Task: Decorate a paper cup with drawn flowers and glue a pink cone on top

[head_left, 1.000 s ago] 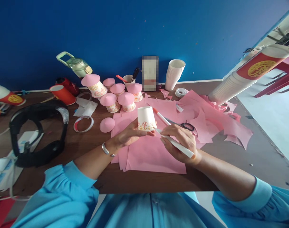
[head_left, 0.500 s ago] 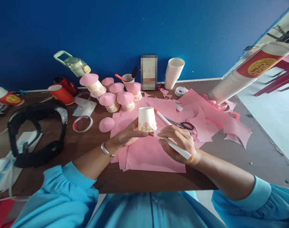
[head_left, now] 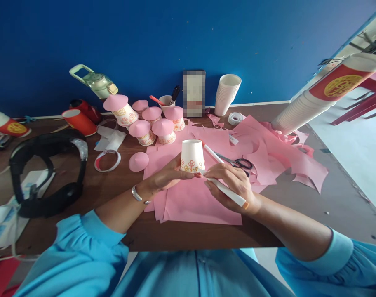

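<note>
An upside-down white paper cup point(head_left: 192, 152) with red flowers and yellowish marks near its rim is held in my left hand point(head_left: 169, 172), thumb along the lower edge. My right hand point(head_left: 233, 183) is closed round a white marker point(head_left: 226, 192) with an orange end, its tip at the cup's lower right edge. A second white marker point(head_left: 213, 152) with an orange-red end slants behind my right fingers; whether they touch it I cannot tell. Pink paper sheets point(head_left: 203, 206) lie under both hands. Black-handled scissors point(head_left: 244, 164) rest just beyond my right hand.
Several decorated cups with pink cone tops point(head_left: 163, 131) stand back left, near a loose pink cone point(head_left: 138, 161). White tape point(head_left: 235, 119), a cup stack point(head_left: 227, 95) and a phone point(head_left: 194, 94) are behind. Black headgear point(head_left: 48, 175) lies left; a long cup stack point(head_left: 327, 95) leans right.
The cup has shifted very slightly to the right, turning a little in my left hand. The marker in my right hand has moved slightly along its lower edge.
</note>
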A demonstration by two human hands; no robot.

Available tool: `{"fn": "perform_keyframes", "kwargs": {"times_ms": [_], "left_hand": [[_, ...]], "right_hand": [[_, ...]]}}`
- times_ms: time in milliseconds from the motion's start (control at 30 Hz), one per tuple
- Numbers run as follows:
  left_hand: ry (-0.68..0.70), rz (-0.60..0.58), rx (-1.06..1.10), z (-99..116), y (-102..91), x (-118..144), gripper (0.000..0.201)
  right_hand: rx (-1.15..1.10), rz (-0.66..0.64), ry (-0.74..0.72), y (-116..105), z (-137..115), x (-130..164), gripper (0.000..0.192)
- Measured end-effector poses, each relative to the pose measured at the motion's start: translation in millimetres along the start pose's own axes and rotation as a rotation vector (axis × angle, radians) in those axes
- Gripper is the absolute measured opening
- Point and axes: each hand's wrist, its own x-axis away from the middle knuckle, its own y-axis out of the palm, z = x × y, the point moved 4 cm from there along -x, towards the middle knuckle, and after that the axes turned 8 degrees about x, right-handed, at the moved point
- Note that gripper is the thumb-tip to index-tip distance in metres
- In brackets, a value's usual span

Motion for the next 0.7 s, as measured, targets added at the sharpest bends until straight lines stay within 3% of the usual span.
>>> {"fn": "perform_keyframes", "kwargs": {"times_ms": [700], "left_hand": [[-0.004, -0.02, 0.002, -4.6, -4.8, -0.1, 0.044]], "right_hand": [[0.031, 0.0, 0.01, -0.6, -1.5, -1.1, 0.017]]}}
